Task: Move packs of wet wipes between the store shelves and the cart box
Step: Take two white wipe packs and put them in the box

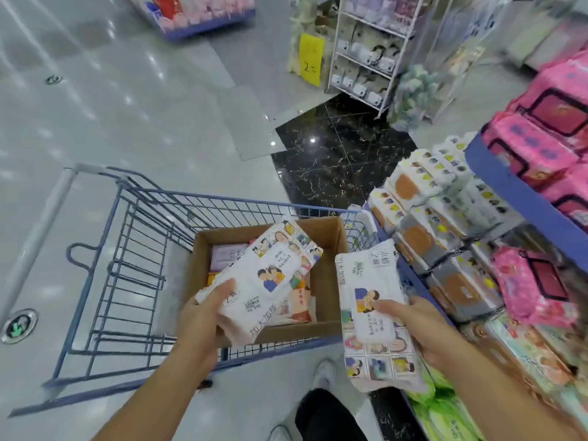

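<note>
My left hand (200, 326) grips a white pack of wet wipes (267, 275) with cartoon pictures, held tilted over the open cardboard box (327, 237) in the blue wire cart (133, 259). More packs, one purple (227, 254) and some orange-and-white, lie inside the box. My right hand (423, 332) holds a second white cartoon pack (369, 313) upright, just right of the box and in front of the lower shelf. Stacked white-and-orange wipe packs (423, 218) fill that shelf.
Pink packs (541, 144) lie on the blue upper shelf at right, with more pink packs (534, 281) below. Green packs (445, 412) sit at the bottom right. A white wire rack (366, 55) and a yellow price sign (311, 60) stand across the aisle. My shoe (324, 374) is beside the cart.
</note>
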The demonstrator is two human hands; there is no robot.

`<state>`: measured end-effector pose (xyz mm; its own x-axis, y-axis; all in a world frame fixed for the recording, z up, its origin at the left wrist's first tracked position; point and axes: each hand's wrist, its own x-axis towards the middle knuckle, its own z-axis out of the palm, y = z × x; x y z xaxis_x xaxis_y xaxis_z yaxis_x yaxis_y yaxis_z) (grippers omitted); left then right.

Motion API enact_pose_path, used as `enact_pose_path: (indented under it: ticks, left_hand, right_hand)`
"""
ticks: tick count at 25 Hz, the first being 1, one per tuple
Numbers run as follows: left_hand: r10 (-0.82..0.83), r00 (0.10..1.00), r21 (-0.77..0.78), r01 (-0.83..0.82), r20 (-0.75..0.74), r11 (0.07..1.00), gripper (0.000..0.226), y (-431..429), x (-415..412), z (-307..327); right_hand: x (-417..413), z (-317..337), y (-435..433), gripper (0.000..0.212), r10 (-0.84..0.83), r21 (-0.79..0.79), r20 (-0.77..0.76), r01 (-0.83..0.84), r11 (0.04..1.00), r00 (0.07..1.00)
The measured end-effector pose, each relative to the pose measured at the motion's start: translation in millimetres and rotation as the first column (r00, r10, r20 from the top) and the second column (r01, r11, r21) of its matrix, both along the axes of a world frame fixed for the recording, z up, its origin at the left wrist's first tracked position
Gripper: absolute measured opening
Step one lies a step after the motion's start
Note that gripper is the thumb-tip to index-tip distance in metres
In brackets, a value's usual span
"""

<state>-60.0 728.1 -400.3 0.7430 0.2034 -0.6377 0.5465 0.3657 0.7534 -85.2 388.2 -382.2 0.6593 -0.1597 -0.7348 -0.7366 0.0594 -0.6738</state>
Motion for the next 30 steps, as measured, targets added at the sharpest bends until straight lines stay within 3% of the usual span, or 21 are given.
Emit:
enact_pose_path:
  ticks: [6, 7, 10, 11, 15, 17, 22, 26, 28, 30]
  left_hand:
    - [0.156, 0.987, 0.088, -0.153, -0.032, 0.984, 0.025, 17.0, 34.3, -32.9]
    - [0.168, 0.985, 0.082, -0.164, -0.036, 0.983, 0.025, 18.1, 39.2, -40.1]
    - [0.195, 0.978, 0.074, -0.191, -0.067, 0.979, 0.048, 20.0, 50.5, -54.9]
    - [0.187, 0.979, 0.073, -0.182, -0.079, 0.981, 0.053, 20.9, 54.7, -57.7]
    - [0.109, 0.987, 0.058, -0.103, -0.117, 0.993, 0.041, 24.5, 73.2, -63.5]
    - [0.054, 0.991, 0.041, -0.049, -0.126, 0.998, 0.039, 27.3, 81.4, -66.9]
    - [-0.050, 0.984, -0.003, 0.050, -0.174, 0.999, 0.041, 38.5, 102.5, -76.9]
    - [-0.080, 0.978, -0.069, 0.068, -0.194, 0.995, 0.057, 44.1, 116.3, -99.7]
    - [-0.108, 0.974, -0.088, 0.092, -0.197, 0.992, 0.068, 42.1, 119.9, -112.6]
    - [-0.154, 0.968, -0.111, 0.134, -0.200, 0.985, 0.061, 39.0, 122.0, -124.9]
  right_hand:
    - [111.0, -60.5, 41.1, 0.025, 0.075, -0.090, -0.031, -0.077, 0.993, 0.997]
    - [121.6, -75.9, 47.0, 0.033, 0.070, -0.122, -0.055, -0.077, 0.990, 0.996]
    - [144.9, -120.7, 62.9, 0.087, 0.078, -0.277, -0.157, -0.120, 0.953, 0.984]
    - [150.0, -130.3, 67.1, 0.094, 0.067, -0.313, -0.180, -0.122, 0.942, 0.981]
    - [174.4, -165.5, 81.0, 0.067, 0.054, -0.414, -0.216, -0.141, 0.899, 0.975]
    - [182.4, -181.8, 89.4, 0.063, 0.100, -0.395, -0.275, -0.208, 0.895, 0.956]
    - [180.4, -224.4, 83.9, 0.045, 0.002, -0.365, -0.251, -0.096, 0.926, 0.968]
    - [182.2, -263.4, 65.3, 0.053, 0.021, -0.227, -0.286, -0.089, 0.970, 0.958]
    - [186.5, -287.0, 62.9, 0.048, 0.063, -0.231, -0.342, -0.149, 0.962, 0.938]
    - [185.0, -307.4, 69.3, 0.054, 0.177, -0.419, -0.421, -0.364, 0.832, 0.890]
